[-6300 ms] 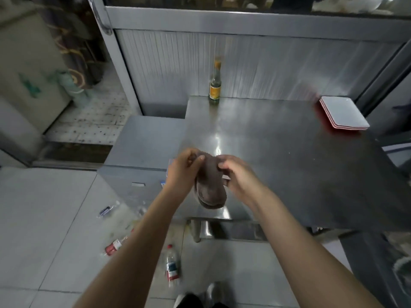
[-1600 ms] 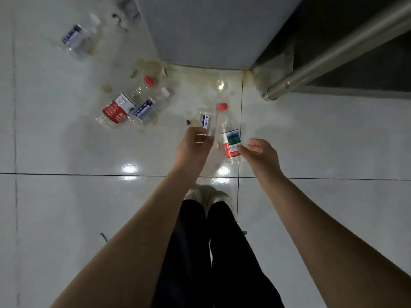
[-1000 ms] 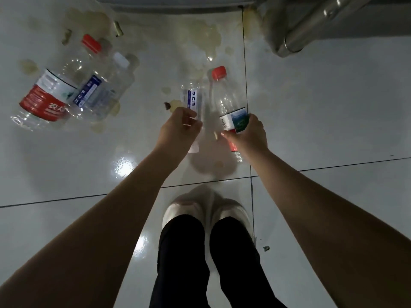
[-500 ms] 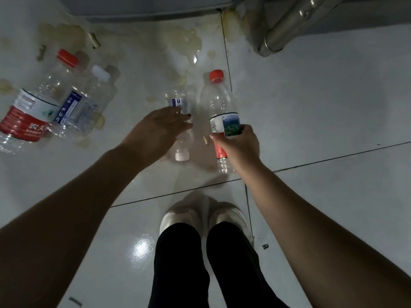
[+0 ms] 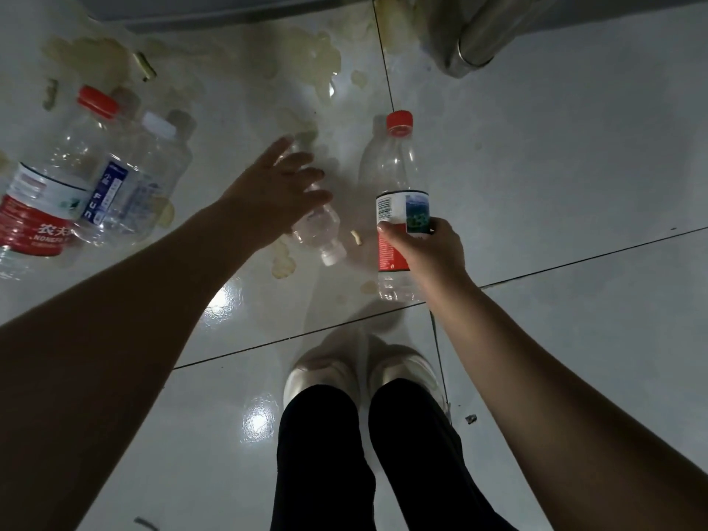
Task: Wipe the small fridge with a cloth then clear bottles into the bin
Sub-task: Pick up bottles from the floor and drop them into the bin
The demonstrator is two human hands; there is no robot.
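While the right hand (image 5: 425, 249) grips a red-capped bottle (image 5: 396, 208) by its label, the left hand (image 5: 276, 189) lies spread, fingers extended, over a small clear bottle (image 5: 320, 229) just left of it. Two larger bottles (image 5: 76, 178) lie farther left on the stained floor (image 5: 536, 166).

The left hand (image 5: 274, 193) covers the upper body of a small clear bottle (image 5: 320, 231) — only its capped end shows. The red-labelled bottle (image 5: 36, 208) runs off the left edge — its base unseen.
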